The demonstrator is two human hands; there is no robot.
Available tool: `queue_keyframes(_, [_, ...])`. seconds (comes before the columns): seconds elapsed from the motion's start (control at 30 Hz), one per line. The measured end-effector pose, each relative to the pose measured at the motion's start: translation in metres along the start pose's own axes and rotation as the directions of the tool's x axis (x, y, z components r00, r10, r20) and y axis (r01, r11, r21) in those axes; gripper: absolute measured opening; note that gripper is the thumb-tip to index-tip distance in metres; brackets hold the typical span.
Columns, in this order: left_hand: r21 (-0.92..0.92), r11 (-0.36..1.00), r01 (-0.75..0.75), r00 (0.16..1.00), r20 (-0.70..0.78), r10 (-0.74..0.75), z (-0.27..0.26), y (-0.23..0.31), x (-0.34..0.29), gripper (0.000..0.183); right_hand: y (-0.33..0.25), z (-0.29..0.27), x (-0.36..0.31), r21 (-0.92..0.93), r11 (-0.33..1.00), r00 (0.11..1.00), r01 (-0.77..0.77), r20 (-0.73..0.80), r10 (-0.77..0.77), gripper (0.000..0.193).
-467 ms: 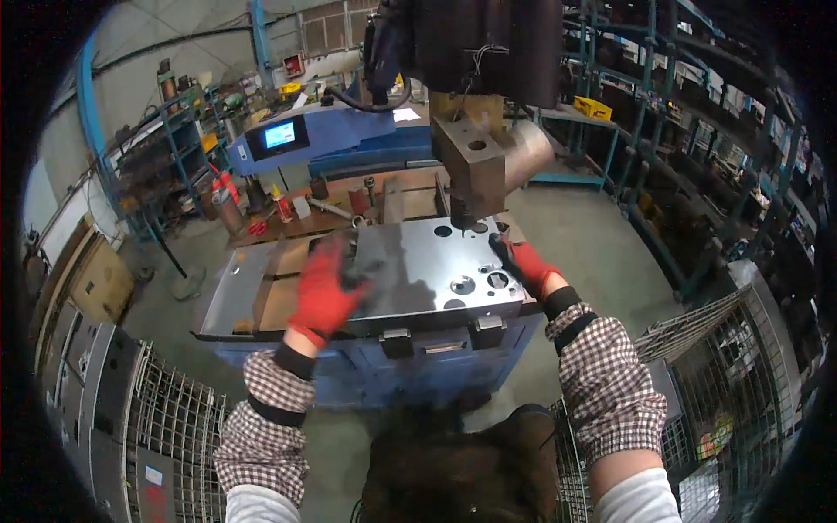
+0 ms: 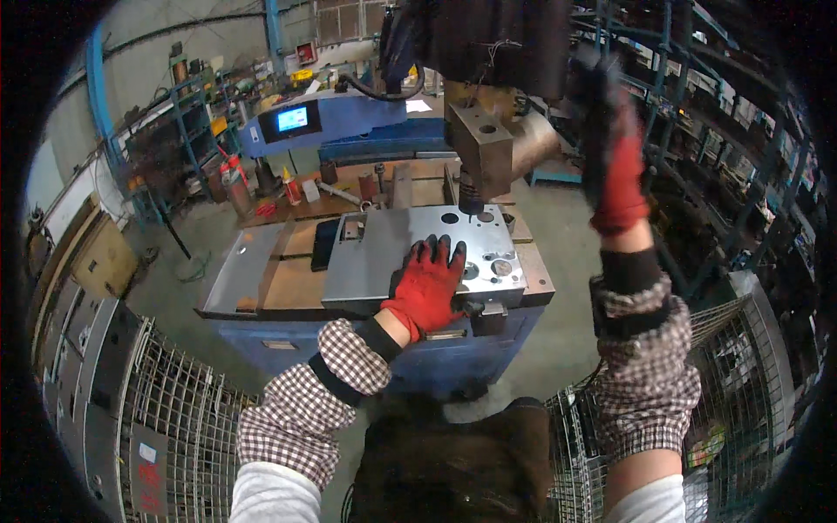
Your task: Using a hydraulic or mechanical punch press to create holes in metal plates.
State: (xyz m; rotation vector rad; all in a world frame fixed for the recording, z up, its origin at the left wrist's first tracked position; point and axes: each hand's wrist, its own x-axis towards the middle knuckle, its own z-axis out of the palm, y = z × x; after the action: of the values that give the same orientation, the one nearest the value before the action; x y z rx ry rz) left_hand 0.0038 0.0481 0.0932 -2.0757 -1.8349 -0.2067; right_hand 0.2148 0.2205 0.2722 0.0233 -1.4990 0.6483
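My left hand point(image 2: 427, 283), in a red glove with dark fingertips, lies with spread fingers on a shiny metal plate point(image 2: 379, 244). It rests near the plate's front edge, just left of several round holes. My right hand point(image 2: 619, 166), gloved the same way, is raised to the right of the machine head point(image 2: 484, 144). Motion smears its fingers, so I cannot make out whether they hold anything. A dark tool in the spindle point(image 2: 472, 196) points down at the plate's far right part, close above a hole.
The plate lies on a blue machine table point(image 2: 410, 362) with a black clamp point(image 2: 490, 319) at its front. A lit control screen point(image 2: 292, 118) stands behind, left. Bottles point(image 2: 291, 187) and loose tools are at the back left. Wire mesh baskets point(image 2: 187, 410) flank me; shelves point(image 2: 697, 113) rise at right.
My left hand has moved right and come down flat on the plate. My right hand has left the plate's right edge and swung up beside the machine head.
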Motion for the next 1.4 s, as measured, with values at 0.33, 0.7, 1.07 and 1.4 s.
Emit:
queue_keyframes(0.33, [-0.007, 0.998, -0.058, 0.998, 0.005, 0.058, -0.002, 0.014, 0.026, 0.104, -0.118, 0.089, 0.057, -0.151, 0.984, 0.995, -0.098, 0.02, 0.102, 0.039])
queue_keyframes(0.7, [-0.049, 0.998, -0.04, 0.986, 0.158, 0.047, -0.027, 0.002, 0.03, 0.108, -0.073, 0.038, 0.079, -0.202, 0.979, 0.975, 0.015, 0.219, 0.031, 0.042])
queue_keyframes(1.07, [-0.092, 0.992, -0.083, 0.982, 0.162, 0.097, 0.002, 0.003, 0.045, 0.121, -0.07, 0.009, 0.104, -0.533, 0.57, 0.746, 0.626, 0.623, -0.236, 0.044])
queue_keyframes(1.4, [-0.154, 0.984, -0.089, 0.993, 0.058, 0.099, 0.016, 0.011, 0.052, 0.118, -0.048, 0.012, 0.04, -0.49, 0.589, 0.751, 0.642, 0.554, -0.358, 0.048])
